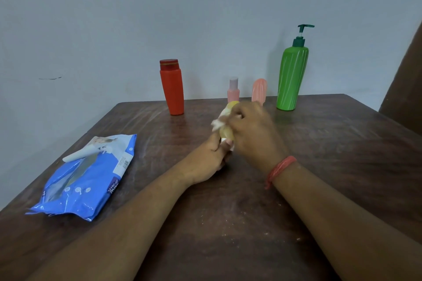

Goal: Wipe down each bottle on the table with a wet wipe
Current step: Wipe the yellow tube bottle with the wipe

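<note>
A small yellow bottle is held tilted above the middle of the wooden table. My left hand grips its lower end. My right hand holds a white wet wipe wrapped against the bottle's upper part. Most of the bottle is hidden by my fingers and the wipe. At the table's far edge stand a red bottle, a small pink bottle with a grey cap, a pink rounded bottle and a tall green pump bottle.
A blue pack of wet wipes lies on the left side of the table with its white flap lifted. A pale wall stands right behind the bottles. A brown surface rises at the far right edge.
</note>
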`<state>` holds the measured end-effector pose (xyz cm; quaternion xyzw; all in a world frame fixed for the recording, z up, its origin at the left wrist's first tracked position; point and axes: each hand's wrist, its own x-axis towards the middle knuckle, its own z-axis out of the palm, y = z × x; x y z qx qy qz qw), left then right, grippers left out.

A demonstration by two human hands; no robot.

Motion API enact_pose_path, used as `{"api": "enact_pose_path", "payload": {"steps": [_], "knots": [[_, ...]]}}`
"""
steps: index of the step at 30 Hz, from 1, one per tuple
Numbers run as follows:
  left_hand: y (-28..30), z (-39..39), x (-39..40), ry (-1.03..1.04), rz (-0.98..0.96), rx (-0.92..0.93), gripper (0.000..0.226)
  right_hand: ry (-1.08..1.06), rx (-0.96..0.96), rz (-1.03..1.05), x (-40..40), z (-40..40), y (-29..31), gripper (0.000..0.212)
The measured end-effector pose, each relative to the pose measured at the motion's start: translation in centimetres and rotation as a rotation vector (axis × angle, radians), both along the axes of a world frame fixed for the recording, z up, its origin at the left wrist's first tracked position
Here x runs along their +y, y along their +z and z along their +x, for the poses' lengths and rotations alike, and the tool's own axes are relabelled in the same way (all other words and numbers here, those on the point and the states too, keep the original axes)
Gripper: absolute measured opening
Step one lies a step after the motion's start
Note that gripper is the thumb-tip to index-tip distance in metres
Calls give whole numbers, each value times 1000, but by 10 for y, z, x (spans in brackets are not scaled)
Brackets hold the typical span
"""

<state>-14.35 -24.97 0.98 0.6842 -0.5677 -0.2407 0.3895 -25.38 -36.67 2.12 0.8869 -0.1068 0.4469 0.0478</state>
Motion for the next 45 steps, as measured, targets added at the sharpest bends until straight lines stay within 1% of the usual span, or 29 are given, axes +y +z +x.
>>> {"api": "enact_pose_path", "payload": {"steps": [1,2,5,8,9,10,12,13,14,17,18,19,21,23,25,28,29,30,32,33,35,37,38,40,41,42,44,45], "knots": [[0,1,0,1,-20,25,27,38,60,-77,1,-1,-1,27],[-1,2,0,4,-32,44,25,39,73,-106,-1,-2,0,24],[0,3,-2,50,-48,121,24,-20,-34,-38,-6,-1,7,26],[-2,6,-3,89,-111,279,23,102,47,-121,3,2,0,25],[-3,6,-2,81,-119,310,22,97,48,-121,2,2,0,25],[-4,7,-1,68,-118,317,24,63,10,-80,-1,1,1,26],[-5,6,-1,34,-109,305,30,-17,-132,44,-6,1,2,25],[-5,6,-1,27,-115,315,31,-25,-179,85,-6,0,0,23],[-6,6,-2,30,-131,346,30,-8,-186,105,-3,0,-2,21],[-7,9,-2,53,-185,472,27,58,-102,133,5,-2,-10,16],[-7,10,-1,44,-181,470,27,57,-117,176,4,-1,-10,16],[-7,11,0,25,-159,432,27,47,-175,237,0,1,-8,16],[-4,9,1,-17,-83,276,25,11,-331,376,-10,6,-1,16],[-2,6,1,-37,-34,160,23,-19,-399,458,-14,5,2,16],[0,4,1,-35,-31,136,22,-3,-362,420,-10,3,0,18],[1,4,0,-2,-43,131,26,34,-124,151,3,-2,-5,20],[2,3,0,-3,-40,102,25,3,-94,85,1,-2,-3,18],[2,0,1,-10,-36,67,24,-57,-121,74,-4,-1,2,17],[3,-4,1,-19,-16,1,22,-182,-242,154,-12,-1,11,18],[3,-5,1,-16,-6,-16,22,-189,-253,170,-12,-1,13,21],[2,-3,0,-9,-19,-9,22,-94,-148,87,-3,-2,12,32],[0,0,0,4,-49,30,21,-40,-43,-7,2,-6,9,35],[-1,1,0,4,-52,44,21,-73,-69,-2,-3,-7,11,30],[-2,1,1,-4,-53,56,21,-156,-221,109,-15,-6,11,22],[-3,1,1,-5,-57,69,21,-148,-252,153,-17,-6,8,21],[-4,2,1,1,-69,99,22,-103,-228,155,-15,-5,4,21],[-6,5,1,19,-116,201,26,7,-105,99,-6,-5,-5,20],[-6,6,1,22,-128,231,27,29,-70,90,-3,-5,-8,19]]}}
